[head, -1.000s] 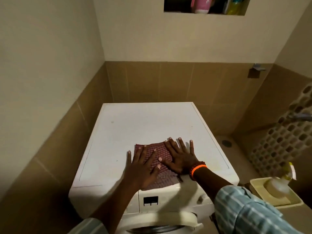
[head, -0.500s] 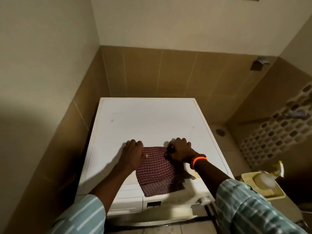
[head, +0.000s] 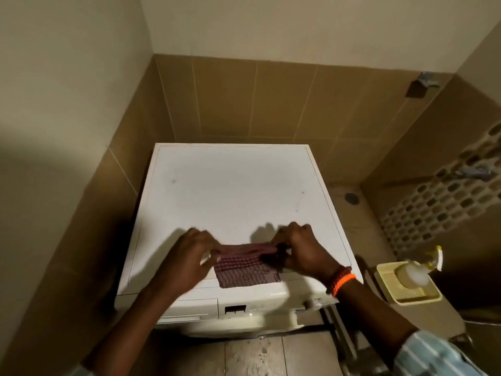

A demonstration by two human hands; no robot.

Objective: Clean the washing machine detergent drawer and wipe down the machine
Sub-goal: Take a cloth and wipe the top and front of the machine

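On top of the washing machine point(head: 233, 191), your left hand point(head: 187, 256) and right hand point(head: 301, 249) each pinch the checked cloth's point(head: 245, 263) far edge, apparently folding it into a wiping pad.

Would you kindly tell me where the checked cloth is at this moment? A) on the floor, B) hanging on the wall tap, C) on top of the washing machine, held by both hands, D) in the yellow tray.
C: the cloth lies near the front edge of the washing machine top, with the left hand and right hand gripping its far edge.
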